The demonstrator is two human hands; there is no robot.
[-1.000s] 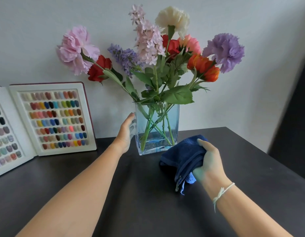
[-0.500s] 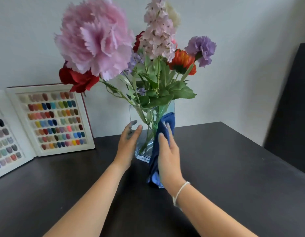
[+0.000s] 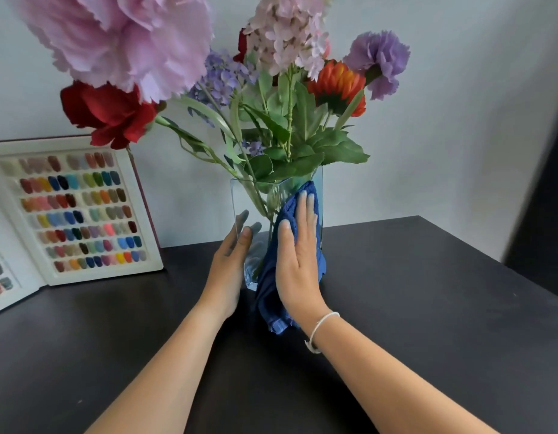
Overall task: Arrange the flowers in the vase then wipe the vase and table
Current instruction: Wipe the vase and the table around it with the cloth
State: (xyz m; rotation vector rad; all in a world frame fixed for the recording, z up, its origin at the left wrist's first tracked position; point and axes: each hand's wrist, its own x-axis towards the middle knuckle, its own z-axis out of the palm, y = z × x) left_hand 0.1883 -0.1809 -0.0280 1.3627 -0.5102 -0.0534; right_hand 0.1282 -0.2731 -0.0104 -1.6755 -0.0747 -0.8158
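Note:
A clear bluish glass vase [image 3: 255,195] stands on the dark table [image 3: 412,308], turned with a corner toward me. It holds mixed flowers [image 3: 284,98]: pink, red, lilac, orange and purple blooms with green leaves. My left hand [image 3: 229,264] grips the vase's left side, fingers wrapped around the glass. My right hand [image 3: 298,255] lies flat against the vase's right front face, pressing a dark blue cloth [image 3: 271,296] onto it. The cloth hangs down to the table below my wrist and hides the vase's lower right part.
An open white display book of coloured nail samples [image 3: 80,211] leans against the wall at the left. A pale wall stands behind the table. The table's right edge [image 3: 490,258] runs diagonally, with a dark surface beyond it.
My right hand lifted the cloth from the table and pressed it flat on the vase. The vase has been turned and drawn closer, and my left hand grips it more firmly.

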